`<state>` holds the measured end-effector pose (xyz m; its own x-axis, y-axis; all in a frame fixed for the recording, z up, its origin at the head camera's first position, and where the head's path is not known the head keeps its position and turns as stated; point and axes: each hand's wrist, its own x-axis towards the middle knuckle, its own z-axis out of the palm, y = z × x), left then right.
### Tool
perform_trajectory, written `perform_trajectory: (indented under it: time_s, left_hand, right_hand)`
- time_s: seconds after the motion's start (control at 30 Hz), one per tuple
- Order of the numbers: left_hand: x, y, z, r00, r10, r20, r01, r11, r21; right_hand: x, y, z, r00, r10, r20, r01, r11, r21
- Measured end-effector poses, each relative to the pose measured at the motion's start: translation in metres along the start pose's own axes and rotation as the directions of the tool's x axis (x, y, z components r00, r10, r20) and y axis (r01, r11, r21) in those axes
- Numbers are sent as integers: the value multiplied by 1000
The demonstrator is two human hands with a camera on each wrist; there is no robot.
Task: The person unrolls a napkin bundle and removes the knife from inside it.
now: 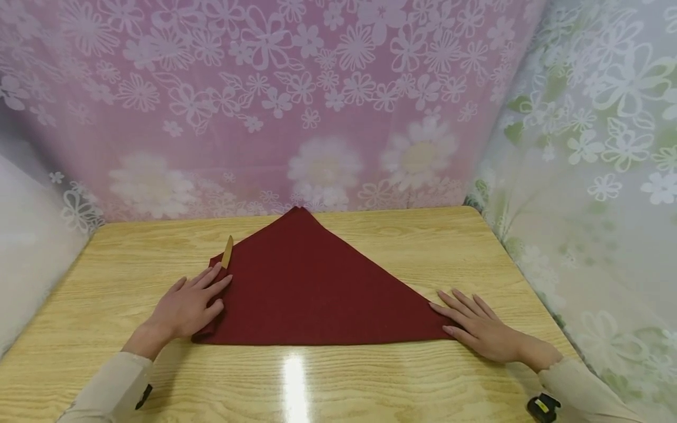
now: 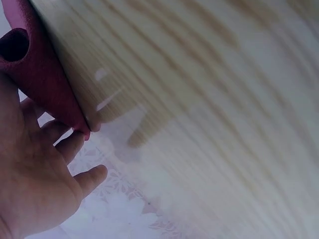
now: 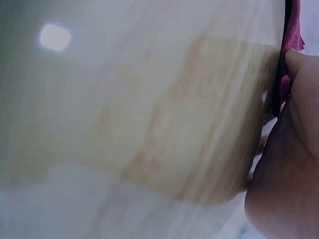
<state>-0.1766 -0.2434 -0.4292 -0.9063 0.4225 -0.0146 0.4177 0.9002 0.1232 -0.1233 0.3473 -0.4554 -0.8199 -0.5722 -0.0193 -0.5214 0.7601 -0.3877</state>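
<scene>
A dark red cloth (image 1: pixel 317 288) lies on the wood-grain table, folded into a broad triangle with its peak at the far side. Its left end is turned over into a roll, which shows a round hollow in the left wrist view. A slim, tan, pointed piece like a blade (image 1: pixel 227 251) sticks out of this roll; its lower part is hidden. My left hand (image 1: pixel 187 308) rests on the rolled end, fingers stretched over it. At the right corner my right hand (image 1: pixel 483 332) lies flat, fingers spread, with fingertips and thumb on the cloth (image 3: pixel 294 30).
The wood-grain table (image 1: pixel 370 382) reflects a bright light near its front. Behind it hangs a pink flowered curtain (image 1: pixel 317 117), and a pale green flowered one (image 1: pixel 597 194) hangs along the right. A small black device (image 1: pixel 543 406) is at the right wrist.
</scene>
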Motion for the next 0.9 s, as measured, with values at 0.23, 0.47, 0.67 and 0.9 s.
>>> perform_trajectory:
  time_s: [0.23,0.47,0.67,0.9]
  left_hand:
    - [-2,-4,-2,1000,-1,-3,1,1000,-14]
    - [-6,-7,-5,1000,-18,2,18,999,-37]
    - [-9,-10,-7,999,-34,14,35,998,-43]
    - [-14,-17,-7,999,-51,8,51,998,-34]
  right_hand:
    - [0,-2,0,1000,-4,-7,4,1000,-6]
    - [1,-3,0,1000,-8,-5,8,1000,-3]
    - [2,-5,-1,1000,3,0,-3,1000,-1]
    - [1,-5,-2,1000,2,-6,-2,1000,-5]
